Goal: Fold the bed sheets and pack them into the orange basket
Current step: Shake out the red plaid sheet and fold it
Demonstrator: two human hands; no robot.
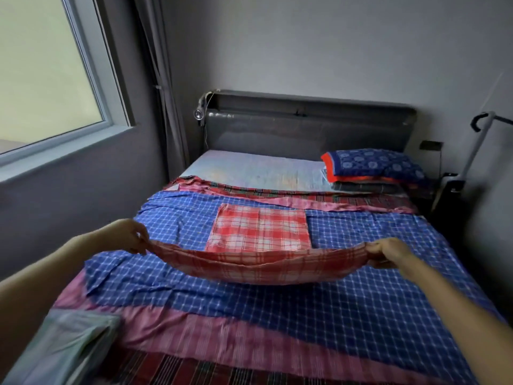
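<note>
A red and white checked sheet (pixel 258 232) lies partly folded in the middle of the bed. Its near edge is lifted above the bed and sags between my hands. My left hand (pixel 130 236) pinches the left corner. My right hand (pixel 387 252) grips the right corner. Under it a blue checked sheet (pixel 361 287) is spread flat over most of the bed. A pink sheet (pixel 194 332) shows below that, and a dark striped sheet (pixel 177 370) lies at the near edge. No orange basket is in view.
A blue patterned pillow (pixel 372 165) with an orange border sits on a dark folded cloth at the bed's far right. The grey headboard (pixel 305 129) stands behind. A window (pixel 47 73) and curtain are on the left. A pale folded cloth (pixel 63 345) lies at the near left.
</note>
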